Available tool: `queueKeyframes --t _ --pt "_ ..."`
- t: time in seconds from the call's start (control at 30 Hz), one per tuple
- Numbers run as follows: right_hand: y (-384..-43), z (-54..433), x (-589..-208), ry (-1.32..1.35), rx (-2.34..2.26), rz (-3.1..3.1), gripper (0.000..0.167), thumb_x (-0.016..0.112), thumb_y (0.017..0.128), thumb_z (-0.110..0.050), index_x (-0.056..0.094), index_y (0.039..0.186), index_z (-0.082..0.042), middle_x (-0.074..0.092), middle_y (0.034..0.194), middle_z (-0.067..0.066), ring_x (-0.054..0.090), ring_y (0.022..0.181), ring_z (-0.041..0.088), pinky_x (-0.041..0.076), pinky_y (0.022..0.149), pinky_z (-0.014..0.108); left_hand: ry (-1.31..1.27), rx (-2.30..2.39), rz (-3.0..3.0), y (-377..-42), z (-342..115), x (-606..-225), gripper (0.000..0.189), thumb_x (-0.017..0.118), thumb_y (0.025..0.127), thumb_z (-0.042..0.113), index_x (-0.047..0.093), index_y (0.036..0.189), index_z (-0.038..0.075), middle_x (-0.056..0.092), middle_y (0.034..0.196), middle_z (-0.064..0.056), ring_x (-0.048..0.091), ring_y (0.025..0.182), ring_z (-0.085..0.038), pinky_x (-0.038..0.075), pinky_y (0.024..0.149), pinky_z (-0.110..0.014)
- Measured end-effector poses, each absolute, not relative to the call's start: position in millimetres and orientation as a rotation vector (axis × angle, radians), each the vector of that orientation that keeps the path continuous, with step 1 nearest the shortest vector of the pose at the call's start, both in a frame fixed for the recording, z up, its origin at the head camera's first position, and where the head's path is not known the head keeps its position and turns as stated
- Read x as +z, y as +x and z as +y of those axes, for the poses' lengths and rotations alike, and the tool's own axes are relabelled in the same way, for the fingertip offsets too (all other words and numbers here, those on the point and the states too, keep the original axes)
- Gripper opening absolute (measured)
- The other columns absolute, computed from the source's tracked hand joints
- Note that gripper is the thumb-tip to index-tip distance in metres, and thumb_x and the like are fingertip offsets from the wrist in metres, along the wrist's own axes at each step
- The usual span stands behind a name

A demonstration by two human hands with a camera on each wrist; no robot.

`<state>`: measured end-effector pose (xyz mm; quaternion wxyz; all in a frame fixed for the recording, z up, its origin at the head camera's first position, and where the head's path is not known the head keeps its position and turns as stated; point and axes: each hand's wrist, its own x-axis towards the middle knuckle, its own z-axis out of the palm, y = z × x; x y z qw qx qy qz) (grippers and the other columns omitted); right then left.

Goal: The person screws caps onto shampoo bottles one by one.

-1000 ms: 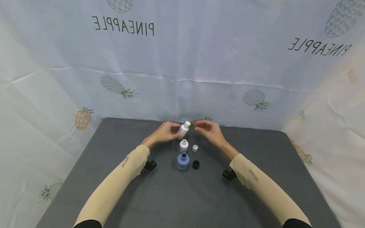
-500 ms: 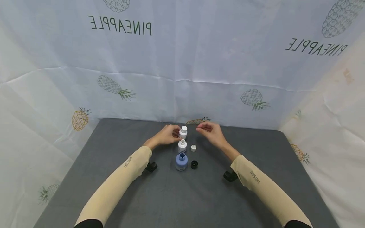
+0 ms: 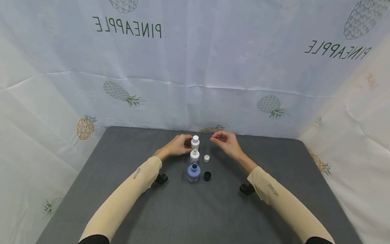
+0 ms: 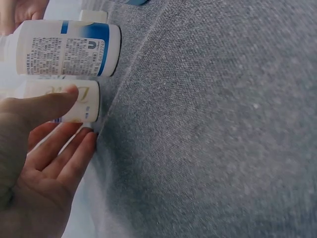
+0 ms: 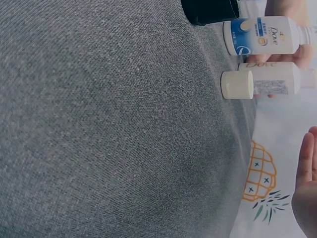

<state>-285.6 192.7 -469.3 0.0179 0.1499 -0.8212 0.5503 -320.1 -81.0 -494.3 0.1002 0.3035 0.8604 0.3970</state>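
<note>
My left hand (image 3: 178,144) has thumb and fingers about a small white bottle (image 3: 195,144), which stands upright with its white cap on. In the left wrist view the thumb lies across that bottle's side, the fingers along its other side. Nearer to me stands an uncapped white bottle (image 3: 194,157), its blue-marked Dove label showing in the right wrist view. A loose white cap (image 3: 207,158) lies to its right. Nearest in the row is an uncapped blue bottle (image 3: 194,173), with a black cap (image 3: 207,176) beside it. My right hand (image 3: 226,142) hovers right of the capped bottle, fingers loosely bent, holding nothing.
Everything stands on a grey cloth-covered table (image 3: 182,217). A white curtain (image 3: 189,67) with pineapple prints hangs just behind its far edge. Both forearms reach in from the near side, and a black wrist camera (image 3: 246,189) sits under the right one.
My left hand has lowered the capped white bottle from a tilted position in the air to upright on the table, behind the open white one. The right hand has stayed nearly still.
</note>
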Motion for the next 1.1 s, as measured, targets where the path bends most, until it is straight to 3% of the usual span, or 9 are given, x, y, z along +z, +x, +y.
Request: queueKeyframes --t 0.2,0.47,0.7,1.1 --pt "-285.5 194.0 -469.1 0.464 1.711 -2.556 0.016 0.076 0.102 -0.010 0.075 0.112 0.003 0.077 0.115 0.023 0.071 0.094 -0.003 0.060 0.088 0.015 0.846 1.186 2.524 -314.0 -92.6 -490.1 0.053 0.080 0.094 0.000 0.061 0.143 -0.007 0.071 0.139 -0.025 0.071 0.131 -0.039 0.065 0.103 -0.039" --pt "-285.9 193.8 -472.0 0.479 1.732 -2.562 0.018 0.076 0.101 -0.008 0.075 0.114 0.005 0.077 0.116 0.027 0.071 0.093 -0.002 0.060 0.086 0.014 0.853 1.157 2.498 -304.3 -110.5 -482.3 0.047 0.081 0.093 -0.001 0.066 0.137 -0.006 0.072 0.139 -0.024 0.070 0.132 -0.038 0.064 0.105 -0.040" --pt "-284.0 193.4 -475.8 0.532 1.718 -2.616 0.020 0.077 0.100 -0.008 0.075 0.117 0.004 0.078 0.118 0.026 0.076 0.101 0.015 0.061 0.088 0.016 0.922 1.096 2.472 -291.8 -117.4 -483.0 0.042 0.082 0.094 0.004 0.070 0.134 -0.004 0.075 0.132 -0.021 0.074 0.124 -0.036 0.065 0.102 -0.036" --pt "-277.9 200.3 -485.4 0.549 1.773 -2.694 0.023 0.076 0.101 -0.006 0.075 0.122 0.003 0.077 0.126 0.026 0.076 0.102 0.004 0.064 0.090 0.022 0.976 1.144 2.417 -278.4 -105.6 -495.1 0.051 0.086 0.093 0.008 0.068 0.138 -0.005 0.074 0.137 -0.022 0.072 0.130 -0.035 0.064 0.105 -0.035"
